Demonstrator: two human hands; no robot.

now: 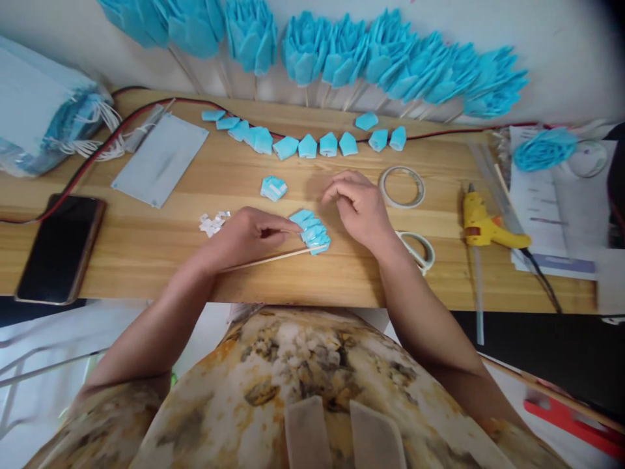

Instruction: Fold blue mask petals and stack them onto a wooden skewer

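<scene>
My left hand [249, 233] lies low over the table, its index fingertip against the near-left edge of a cluster of overlapping blue petals [312, 229]. Its fingers are drawn together there, with the underside of the grip hidden. A thin wooden stick [273, 261] runs from beneath this hand to the cluster's lower end, where something shiny, perhaps clear tape, shows. To the upper right of the cluster, my right hand [359, 205] is raised with fingers curled in; what they hold, if anything, cannot be made out. A separate blue folded piece with a white strip [274, 188] lies beyond.
Several folded blue pieces [307, 146] line the table's back, before tall blue flowers [306, 49] on sticks. Tape rolls [424, 189] and a yellow glue gun [481, 221] lie right. White scraps [212, 225], a grey plate [163, 159] and a phone [61, 247] are left.
</scene>
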